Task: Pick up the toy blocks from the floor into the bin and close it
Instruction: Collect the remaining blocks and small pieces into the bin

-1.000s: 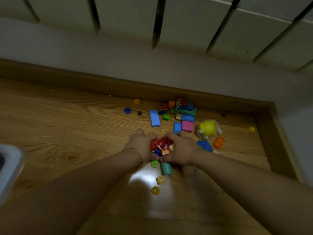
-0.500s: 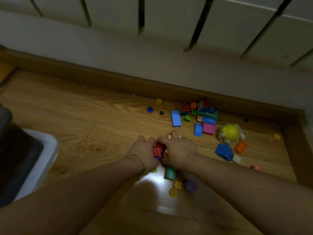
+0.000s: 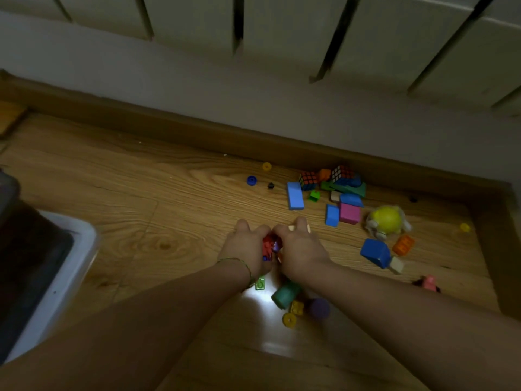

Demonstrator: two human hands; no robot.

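My left hand [image 3: 248, 246] and my right hand [image 3: 301, 249] are cupped together over the wooden floor, holding a clump of small blocks [image 3: 269, 245], mostly red, between them. Below the hands lie a teal cylinder [image 3: 285, 294], a small green piece [image 3: 260, 284], a yellow brick [image 3: 297, 307], a yellow ring [image 3: 289, 320] and a purple piece [image 3: 319, 308]. More blocks are scattered to the right: a blue cube [image 3: 375, 252], an orange brick [image 3: 403, 244], a pink block [image 3: 350, 213], a long blue block [image 3: 295, 195]. The white bin [image 3: 63, 277] is at the left edge, open.
A yellow round toy figure [image 3: 386, 220] and two puzzle cubes [image 3: 308, 180] lie near the brown skirting board [image 3: 197, 131]. A radiator [image 3: 282, 29] hangs on the wall above. A pink piece [image 3: 429, 283] lies by my right forearm.
The view has swung left, bringing the bin into sight. My hands stay cupped around the clump of blocks and have lifted slightly off the loose pieces below.
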